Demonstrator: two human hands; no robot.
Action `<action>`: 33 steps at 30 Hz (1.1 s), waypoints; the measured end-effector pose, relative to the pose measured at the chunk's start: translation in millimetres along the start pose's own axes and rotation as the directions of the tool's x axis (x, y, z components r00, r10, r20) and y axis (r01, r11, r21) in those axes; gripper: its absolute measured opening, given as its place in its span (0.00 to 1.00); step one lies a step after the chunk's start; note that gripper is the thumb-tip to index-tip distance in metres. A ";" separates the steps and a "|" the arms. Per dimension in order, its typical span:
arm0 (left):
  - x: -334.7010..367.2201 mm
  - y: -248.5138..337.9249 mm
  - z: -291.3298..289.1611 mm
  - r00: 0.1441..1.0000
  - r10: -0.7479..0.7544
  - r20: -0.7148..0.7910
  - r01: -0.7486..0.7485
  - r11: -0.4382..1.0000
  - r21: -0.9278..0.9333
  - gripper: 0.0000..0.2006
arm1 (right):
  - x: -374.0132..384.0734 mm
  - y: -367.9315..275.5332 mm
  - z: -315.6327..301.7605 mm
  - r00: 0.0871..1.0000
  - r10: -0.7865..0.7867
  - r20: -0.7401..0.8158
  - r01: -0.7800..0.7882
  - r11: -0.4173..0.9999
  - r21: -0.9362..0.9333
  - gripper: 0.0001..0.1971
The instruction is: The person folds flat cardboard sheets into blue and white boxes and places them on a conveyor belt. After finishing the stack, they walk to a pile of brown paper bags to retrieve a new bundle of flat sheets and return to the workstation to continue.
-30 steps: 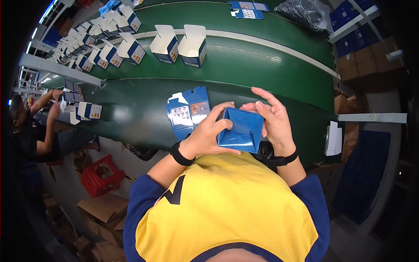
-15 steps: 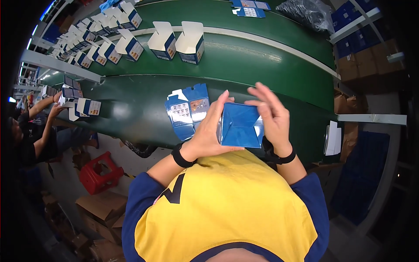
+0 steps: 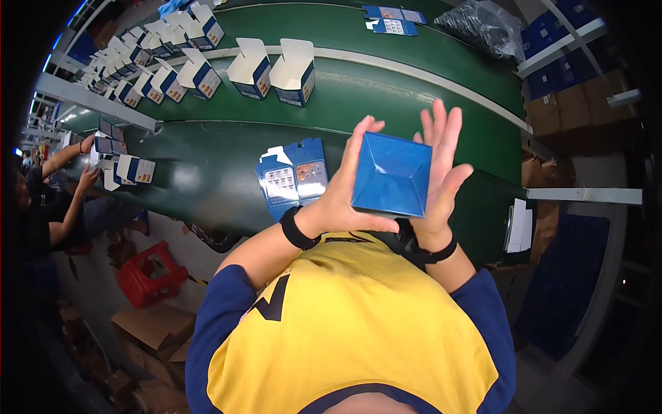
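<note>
Glossy blue cardboard box (image 3: 393,174) is held up before the person's yellow fabric shirt (image 3: 358,310), its square end facing the camera. Because it is seen nearly end-on, with the sides mostly hidden, its long axis runs roughly along the line of sight. The end is smooth and shiny, with creases slanting in from the corners to a paler middle. The left hand (image 3: 343,185) grasps the box from the left, thumb along the lower edge, fingers at the upper left corner. The right hand (image 3: 441,172) is unclenched at the right side, fingers straight and thumb spread; whether its palm presses the box cannot be told.

Just beyond the left wrist, a flattened blue carton (image 3: 310,172) with printed panels and a white flap lies on the smooth, dark green desk (image 3: 207,159). Farther off, on a green surface past it, white-lined blue cardboard cartons (image 3: 294,72) stand in a row, upright with lids raised. At the far right sits a crinkled dark plastic bag (image 3: 483,27).
</note>
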State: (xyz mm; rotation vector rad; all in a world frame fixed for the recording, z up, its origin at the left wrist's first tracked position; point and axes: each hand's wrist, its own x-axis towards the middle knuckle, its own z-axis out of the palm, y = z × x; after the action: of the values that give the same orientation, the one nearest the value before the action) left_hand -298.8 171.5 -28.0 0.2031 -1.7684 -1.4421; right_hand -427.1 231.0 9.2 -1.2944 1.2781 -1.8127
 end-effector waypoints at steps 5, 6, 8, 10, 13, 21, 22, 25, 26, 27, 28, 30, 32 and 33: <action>1.0 -7.4 -3.1 0.992 0.122 0.039 -0.127 0.974 0.188 0.64 | 7.4 5.1 -3.5 0.999 0.035 0.017 -0.036 0.992 0.124 0.47; 2.6 -8.0 -5.2 0.989 0.139 0.054 -0.147 0.970 0.194 0.63 | 0.1 9.5 -2.6 0.999 0.023 0.031 -0.026 0.994 0.105 0.47; 4.2 -10.8 -3.3 0.994 0.103 0.043 -0.109 0.977 0.184 0.63 | -11.2 15.9 0.7 0.998 0.003 0.069 -0.008 0.997 0.071 0.46; 5.5 -13.5 0.3 0.999 0.029 0.033 -0.034 0.987 0.157 0.62 | -3.6 17.9 -4.4 0.999 0.014 0.042 -0.018 0.994 0.105 0.46; 1.6 -11.0 7.8 0.992 0.117 0.039 -0.123 0.965 0.230 0.55 | 11.4 23.7 -18.0 0.999 0.035 -0.021 -0.031 0.985 0.168 0.46; 1.8 -25.2 -14.7 0.762 0.473 0.442 -0.647 0.559 0.518 0.38 | 10.3 52.8 -69.1 0.816 0.473 0.331 -0.577 0.672 0.463 0.42; 1.1 -24.2 -19.4 0.679 0.475 0.559 -0.734 0.455 0.505 0.37 | 10.7 59.4 -78.1 0.753 0.509 0.417 -0.658 0.610 0.442 0.43; -11.6 -45.1 -50.8 0.784 0.286 0.550 -0.620 0.390 0.681 0.36 | 19.0 77.8 -88.8 0.591 0.555 0.585 -0.803 0.471 0.364 0.46; -16.0 -51.5 -61.8 0.905 0.140 0.401 -0.422 0.402 0.813 0.37 | 27.5 82.6 -87.8 0.662 0.580 0.476 -0.736 0.624 0.263 0.48; -22.5 -57.0 -71.6 0.976 -0.006 0.219 -0.200 0.378 0.904 0.38 | 38.6 87.6 -86.1 0.733 0.572 0.367 -0.651 0.747 0.135 0.50; -33.4 -66.2 -78.5 0.997 -0.070 0.015 0.011 0.357 0.934 0.40 | 51.2 95.9 -85.0 0.806 0.532 0.259 -0.549 0.836 -0.010 0.52; -61.0 -86.1 -86.4 0.975 -0.125 -0.186 0.217 0.324 0.921 0.42 | 73.2 140.4 -102.6 0.923 0.368 0.116 -0.326 0.905 -0.273 0.55; -92.4 -106.0 -90.2 0.758 -0.400 -0.515 0.626 0.228 0.746 0.46 | 85.8 183.2 -120.6 0.988 0.151 0.044 -0.105 0.841 -0.530 0.58; -104.6 -114.0 -86.8 0.753 -0.397 -0.524 0.633 0.222 0.742 0.46 | 91.2 199.4 -129.2 0.983 0.181 0.030 -0.127 0.791 -0.599 0.58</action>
State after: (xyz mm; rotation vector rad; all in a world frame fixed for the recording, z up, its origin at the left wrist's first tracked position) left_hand -213.8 131.1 -178.3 1.6485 -2.2047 -0.5729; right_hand -596.3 125.5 -149.1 -1.5042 1.9386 -1.2536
